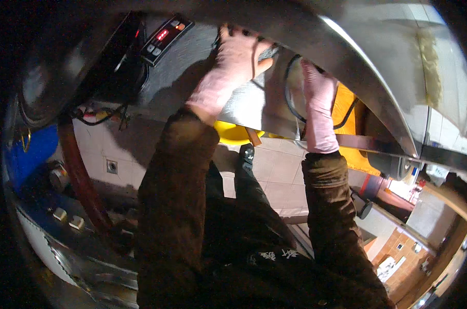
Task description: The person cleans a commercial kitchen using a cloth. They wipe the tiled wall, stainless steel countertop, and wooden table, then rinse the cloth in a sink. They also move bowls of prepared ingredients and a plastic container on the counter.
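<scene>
My left hand (237, 58), in a pink glove, presses on a brushed steel panel (245, 102). A grey, textured scouring pad (269, 52) shows between its thumb and fingers, and the fingertips lie partly in the shade of a dark overhanging edge. To the right, my right hand (319, 104), also gloved in pink, reaches up behind a steel rim (367, 73); its fingers are hidden there. A black cable (287, 90) loops just left of this hand. Behind the wrist is an orange-yellow surface (345, 112).
A control panel (167, 38) with a lit red display sits at upper left. Below the steel panel is a yellow bowl (233, 133), crossed by a brown strip (253, 136). My shoe (247, 154) stands on the tiled floor (276, 166). A reddish-brown post (79, 174) rises at left.
</scene>
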Available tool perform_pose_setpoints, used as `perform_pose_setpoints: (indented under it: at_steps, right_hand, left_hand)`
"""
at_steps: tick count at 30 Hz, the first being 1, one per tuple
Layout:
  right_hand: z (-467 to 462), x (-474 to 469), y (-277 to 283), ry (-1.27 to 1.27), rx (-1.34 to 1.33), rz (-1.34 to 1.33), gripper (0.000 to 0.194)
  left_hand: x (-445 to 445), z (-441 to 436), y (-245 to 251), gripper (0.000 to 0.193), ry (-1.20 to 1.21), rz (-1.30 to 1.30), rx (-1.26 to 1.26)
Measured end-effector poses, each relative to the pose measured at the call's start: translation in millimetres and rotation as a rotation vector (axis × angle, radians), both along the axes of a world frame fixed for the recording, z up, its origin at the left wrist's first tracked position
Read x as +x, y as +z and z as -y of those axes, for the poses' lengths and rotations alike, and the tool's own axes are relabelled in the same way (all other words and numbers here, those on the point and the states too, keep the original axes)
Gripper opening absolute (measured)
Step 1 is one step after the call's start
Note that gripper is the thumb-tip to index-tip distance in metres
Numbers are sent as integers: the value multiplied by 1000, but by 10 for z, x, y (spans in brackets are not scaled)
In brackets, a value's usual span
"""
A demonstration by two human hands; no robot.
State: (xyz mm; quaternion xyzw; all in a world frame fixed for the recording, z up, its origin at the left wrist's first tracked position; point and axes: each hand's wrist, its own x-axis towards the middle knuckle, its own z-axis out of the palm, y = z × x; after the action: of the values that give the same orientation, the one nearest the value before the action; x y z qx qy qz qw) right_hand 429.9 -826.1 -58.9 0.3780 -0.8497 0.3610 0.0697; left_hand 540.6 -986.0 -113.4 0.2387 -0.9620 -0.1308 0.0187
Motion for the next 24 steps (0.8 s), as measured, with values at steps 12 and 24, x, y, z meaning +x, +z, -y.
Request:
perform_pose_setpoints:
  at_steps: [12, 24]
  right_hand:
    - [-119, -165, 307, 61, -75, 38, 45]
    - [-59, -25, -218, -111, 129, 45, 50]
  left_hand:
    - [-941, -485, -229, 41, 20, -176, 39]
    - [710, -1478, 198, 42, -210, -323, 44]
